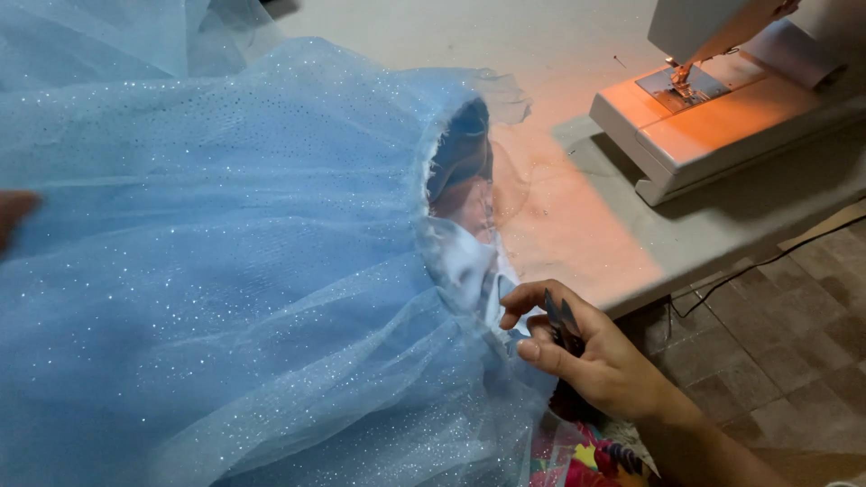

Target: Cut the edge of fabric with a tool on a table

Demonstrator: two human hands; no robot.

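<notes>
Blue tulle (pixel 225 271) meets right hand (pixel 595 361), fingers curled round snips (pixel 564 326).

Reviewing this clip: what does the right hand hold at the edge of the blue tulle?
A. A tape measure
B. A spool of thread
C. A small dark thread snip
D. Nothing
C: the right hand grips a small dark snip, blades pointing up, beside the gathered edge of the tulle; the sewing machine sits apart on the table.

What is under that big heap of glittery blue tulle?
The blue tulle covers the table beneath; bright patterned cloth peeks out by the right hand. Anything else underneath is hidden.
</notes>
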